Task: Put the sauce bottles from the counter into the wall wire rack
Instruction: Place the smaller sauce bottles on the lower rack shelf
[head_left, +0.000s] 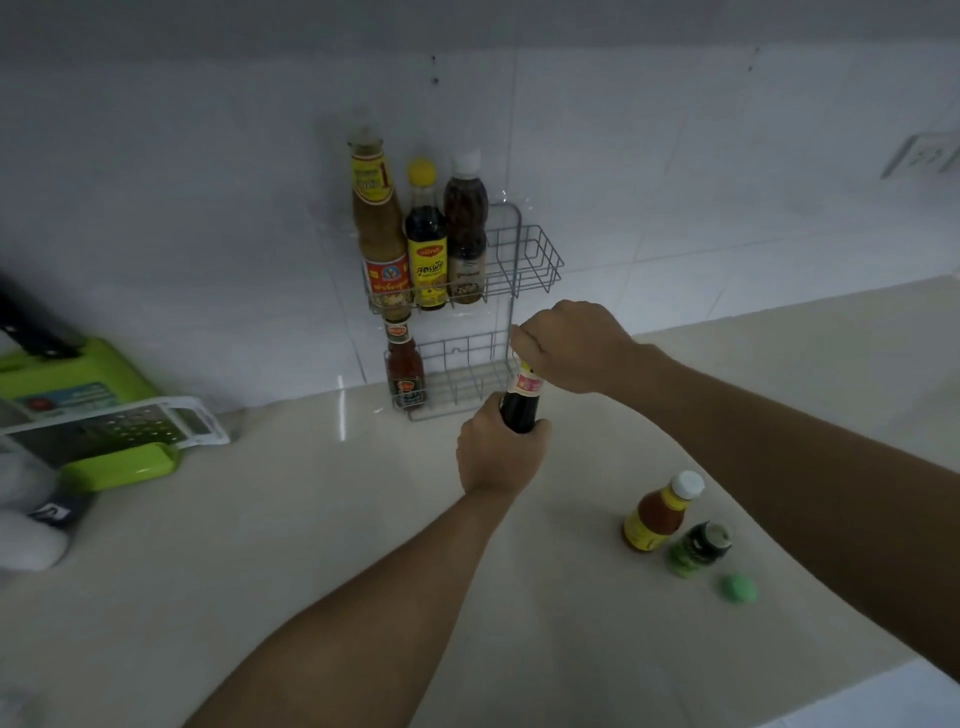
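Dark sauce bottle (521, 402) stands upright just in front of the wire rack's (524, 260) lower shelf, above the surface (311, 519). Left hand (498, 457) wraps its body; right hand (571, 345) is closed over its top.

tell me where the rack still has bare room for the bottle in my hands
Upper shelf: free on its right end, beside the white-capped bottle; its left side is crowded with three bottles. Lower shelf: only the red sauce bottle at the left end, the rest bare, right behind the dark bottle held by the left hand and right hand.
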